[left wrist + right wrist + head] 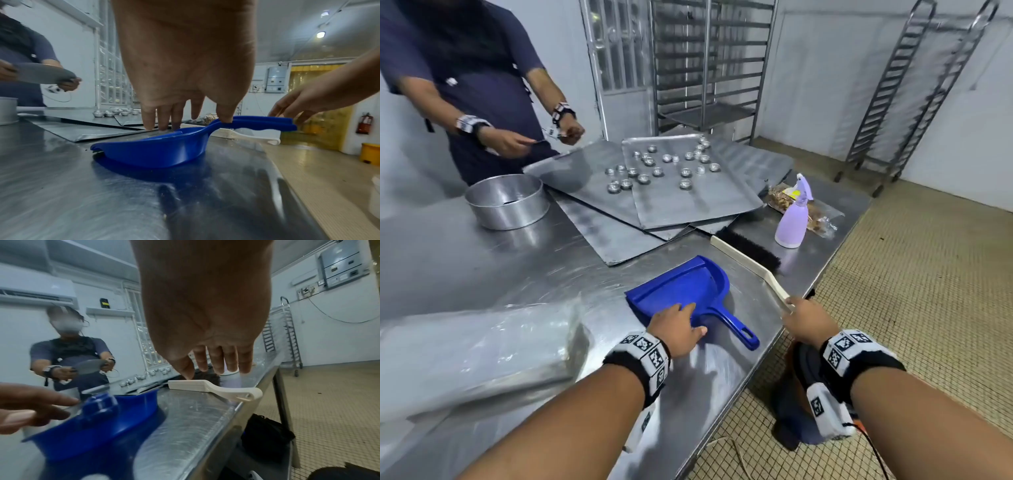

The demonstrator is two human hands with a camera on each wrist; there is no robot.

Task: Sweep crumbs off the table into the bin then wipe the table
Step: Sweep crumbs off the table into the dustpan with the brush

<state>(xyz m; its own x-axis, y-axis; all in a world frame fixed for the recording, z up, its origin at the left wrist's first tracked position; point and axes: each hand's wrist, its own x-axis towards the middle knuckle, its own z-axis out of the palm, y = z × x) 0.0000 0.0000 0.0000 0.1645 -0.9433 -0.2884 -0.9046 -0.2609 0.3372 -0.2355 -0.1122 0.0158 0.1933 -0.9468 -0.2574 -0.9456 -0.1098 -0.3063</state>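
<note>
A blue dustpan point(681, 291) lies on the steel table point(517, 267) near its front edge, handle toward me. My left hand point(688, 318) is over its rear, and in the left wrist view my left hand point(195, 120) has straight fingers touching the dustpan point(156, 152) rim and the thumb on the handle base. A cream-handled brush point(750, 260) with black bristles lies to the right along the table edge. My right hand point(801, 313) hovers open at the handle end; in the right wrist view my right hand point(211, 373) is just above the brush point(216, 387).
Overlapping baking trays point(688, 198) with several small tins fill the middle of the table. Also there: a round pan point(506, 202), a lilac spray bottle point(792, 216), a snack bag point(822, 222). Another person point(482, 85) works at the far left. A yellow bin point(370, 152) stands on the floor.
</note>
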